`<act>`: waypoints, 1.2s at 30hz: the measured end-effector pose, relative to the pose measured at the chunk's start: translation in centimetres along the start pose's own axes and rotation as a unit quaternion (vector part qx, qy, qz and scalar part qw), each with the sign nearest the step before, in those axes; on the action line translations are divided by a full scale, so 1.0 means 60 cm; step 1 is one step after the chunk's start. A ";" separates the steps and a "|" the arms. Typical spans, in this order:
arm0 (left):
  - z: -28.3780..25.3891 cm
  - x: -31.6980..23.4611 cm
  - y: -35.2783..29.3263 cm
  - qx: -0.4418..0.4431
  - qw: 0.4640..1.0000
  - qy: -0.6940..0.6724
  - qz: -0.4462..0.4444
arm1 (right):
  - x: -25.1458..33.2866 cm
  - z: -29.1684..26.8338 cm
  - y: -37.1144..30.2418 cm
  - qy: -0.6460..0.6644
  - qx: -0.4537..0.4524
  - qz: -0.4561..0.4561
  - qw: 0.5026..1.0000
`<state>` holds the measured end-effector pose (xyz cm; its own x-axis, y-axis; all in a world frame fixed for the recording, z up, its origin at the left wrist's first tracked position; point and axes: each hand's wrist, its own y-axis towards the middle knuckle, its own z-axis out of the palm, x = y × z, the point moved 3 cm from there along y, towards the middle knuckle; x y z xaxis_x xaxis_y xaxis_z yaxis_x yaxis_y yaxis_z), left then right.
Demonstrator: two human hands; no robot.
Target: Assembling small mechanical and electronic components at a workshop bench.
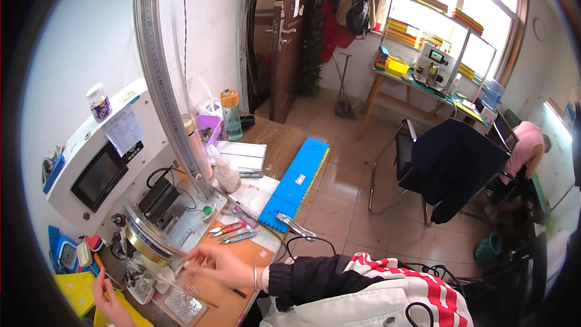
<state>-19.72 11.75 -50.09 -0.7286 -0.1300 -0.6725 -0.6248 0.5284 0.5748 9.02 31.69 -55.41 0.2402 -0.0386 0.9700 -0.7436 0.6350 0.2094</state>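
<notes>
My right hand (219, 267) reaches over the workbench beside the brass-coloured round part (147, 243) of a bench machine (109, 163). Its thumb and fingertips are pinched together; anything between them is too small to make out. Below it sits a clear shallow tray (184, 306) of small shiny metal pieces. My left hand (111, 303) is at the lower left edge, partly cut off, with its fingers stretched upward and apart. Near it are a small white container (141, 290) of metal bits and a yellow bin (74, 293). I see nothing held in the left hand.
Red-handled snips (227, 228) and blue-handled snips (237, 237) lie on the orange mat (242, 251). A blue board (296, 184) lies along the bench's right edge, near a squeeze bottle (226, 172). A chair with a dark jacket (454, 157) stands behind; another person (521, 151) sits far right.
</notes>
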 end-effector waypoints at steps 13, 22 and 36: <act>0.004 -0.102 -0.004 0.045 0.962 0.179 0.203 | -0.051 0.003 -0.069 -0.196 -0.052 -0.080 0.976; 0.019 -0.100 -0.003 0.043 0.955 0.195 0.217 | -0.050 -0.004 -0.065 -0.229 -0.028 -0.120 0.966; 0.004 -0.135 -0.019 0.005 0.968 0.171 0.183 | -0.061 -0.004 -0.086 -0.169 -0.032 0.021 0.985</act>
<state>-13.03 12.42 -45.43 -0.9519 -0.2015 -0.2308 -0.3062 0.5994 0.7395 12.12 28.73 -60.08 -0.0200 -0.2584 0.9658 -0.7053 0.6883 0.1696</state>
